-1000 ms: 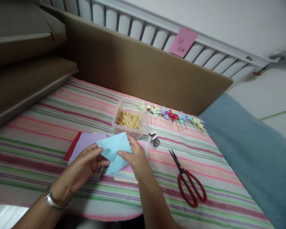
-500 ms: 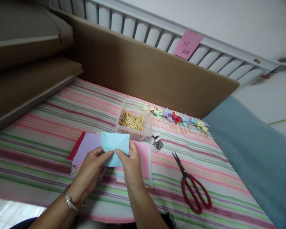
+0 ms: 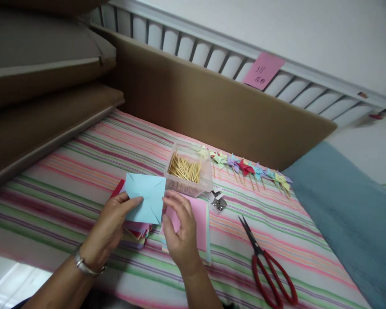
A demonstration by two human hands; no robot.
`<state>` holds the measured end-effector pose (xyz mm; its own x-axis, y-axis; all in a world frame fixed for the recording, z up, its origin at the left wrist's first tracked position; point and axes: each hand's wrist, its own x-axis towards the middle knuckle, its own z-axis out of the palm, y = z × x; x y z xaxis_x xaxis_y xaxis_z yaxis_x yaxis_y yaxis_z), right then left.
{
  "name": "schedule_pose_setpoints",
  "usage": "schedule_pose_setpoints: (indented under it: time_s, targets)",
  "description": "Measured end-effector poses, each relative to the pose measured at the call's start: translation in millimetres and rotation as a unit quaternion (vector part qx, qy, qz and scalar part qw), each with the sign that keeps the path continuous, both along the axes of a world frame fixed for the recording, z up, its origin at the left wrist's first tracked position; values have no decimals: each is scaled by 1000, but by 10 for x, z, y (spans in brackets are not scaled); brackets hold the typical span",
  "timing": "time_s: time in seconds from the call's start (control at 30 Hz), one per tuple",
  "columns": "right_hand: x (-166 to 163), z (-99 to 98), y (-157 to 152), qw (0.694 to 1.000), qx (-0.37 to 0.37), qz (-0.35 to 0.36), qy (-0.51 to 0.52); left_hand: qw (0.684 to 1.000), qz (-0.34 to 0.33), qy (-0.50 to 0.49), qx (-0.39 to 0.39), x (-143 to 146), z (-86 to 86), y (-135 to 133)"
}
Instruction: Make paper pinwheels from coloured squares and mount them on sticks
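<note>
A light blue square of paper (image 3: 149, 195) with slits running in from its corners is pinched by my left hand (image 3: 117, 214), thumb on top. My right hand (image 3: 182, 229) is by the paper's right edge, thumb and fingers apart; a fingertip is at or very near that edge. Under the left hand lies a pile of coloured paper (image 3: 138, 234), partly hidden, with red, purple and yellow sheets showing. Beyond and beneath the right hand is a stack of pink paper (image 3: 197, 214) with pale sheets under it.
A clear plastic box (image 3: 207, 171) of thin wooden sticks (image 3: 185, 167) stands behind the paper. Several small paper pinwheels (image 3: 246, 167) lie to its right. A small packet (image 3: 218, 204) and red-handled scissors (image 3: 260, 253) rest on the striped cloth (image 3: 67, 201). A brown board (image 3: 212, 98) rises behind.
My right hand has loosened from the blue paper and opened at its right edge. The left hand has shifted left with the paper, which now lies flatter to view. The camera view has shifted slightly.
</note>
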<state>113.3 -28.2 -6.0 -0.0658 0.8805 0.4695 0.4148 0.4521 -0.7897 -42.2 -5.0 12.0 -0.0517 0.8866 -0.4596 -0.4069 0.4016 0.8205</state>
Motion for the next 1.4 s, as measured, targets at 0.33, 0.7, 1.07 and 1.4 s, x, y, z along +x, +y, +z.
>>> schedule_pose_setpoints:
  time_s: [0.33, 0.7, 1.07, 1.4]
  targets:
    - [-111, -73, -32, 987, 14, 47, -154, 1000, 20, 6, 6, -80, 30, 9]
    - [-74, -40, -14, 991, 12, 16, -129, 1000, -6, 9, 19, -35, -97, 17]
    - [-79, -11, 8, 996, -48, -44, -62, 996, -61, 35, 52, 61, -116, -35]
    - [-62, -16, 25, 992, -75, -54, -86, 991, -107, 58, 58, 94, -171, -43]
